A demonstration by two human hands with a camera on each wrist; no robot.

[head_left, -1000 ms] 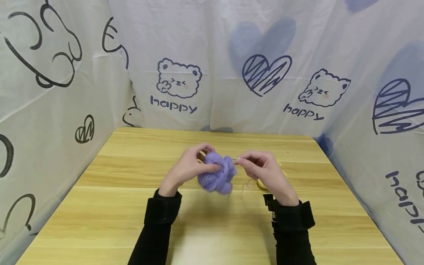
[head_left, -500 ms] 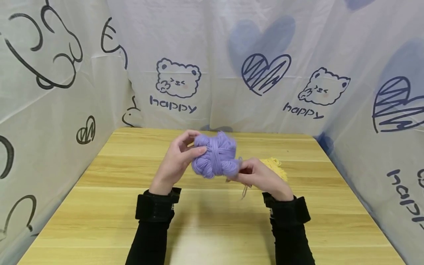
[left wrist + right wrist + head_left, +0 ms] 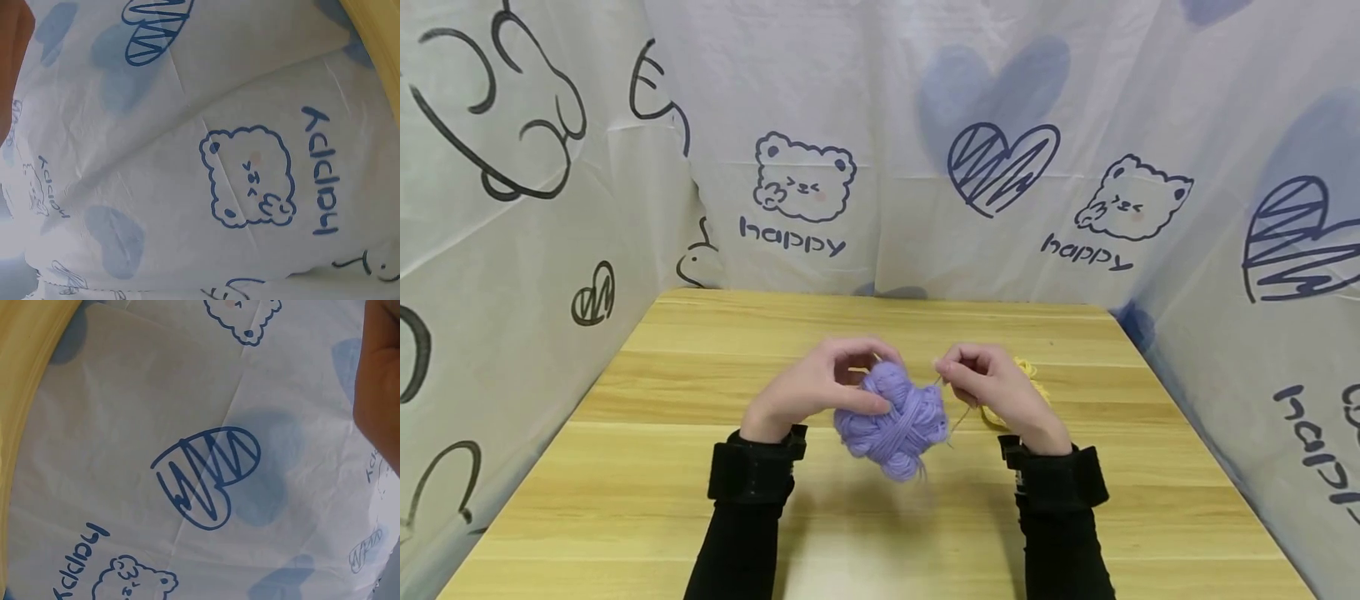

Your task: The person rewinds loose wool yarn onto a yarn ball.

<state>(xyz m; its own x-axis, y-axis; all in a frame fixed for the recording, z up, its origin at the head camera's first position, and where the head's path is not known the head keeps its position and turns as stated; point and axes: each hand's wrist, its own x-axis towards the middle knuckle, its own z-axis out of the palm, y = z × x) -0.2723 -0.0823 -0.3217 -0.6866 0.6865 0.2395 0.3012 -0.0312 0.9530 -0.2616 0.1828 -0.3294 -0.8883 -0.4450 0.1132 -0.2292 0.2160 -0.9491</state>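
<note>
A purple ball of yarn (image 3: 898, 425), lumpy and wound crosswise round its middle, is held up over the table. My left hand (image 3: 823, 387) grips its upper left side, thumb across the front and the other fingers behind. To the right of the ball, my right hand (image 3: 1000, 387) pinches a thin yarn strand (image 3: 958, 421) between thumb and forefinger. Part of this strand runs from the fingertips to the ball, and a loose length hangs below. In the wrist views only an edge of the left hand (image 3: 12, 69) and of the right hand (image 3: 378, 387) shows.
Yellow yarn (image 3: 1030, 375) lies on the wooden table (image 3: 700, 483), partly hidden behind the right hand. White cloth (image 3: 910, 83) with printed bears and hearts hangs round the back and both sides. Each wrist wears a black strap (image 3: 752, 475).
The ball was raised and turned half a second ago, with the right hand at its lower right corner. It has since come down and tilted, and the right hand has drawn away with the strand.
</note>
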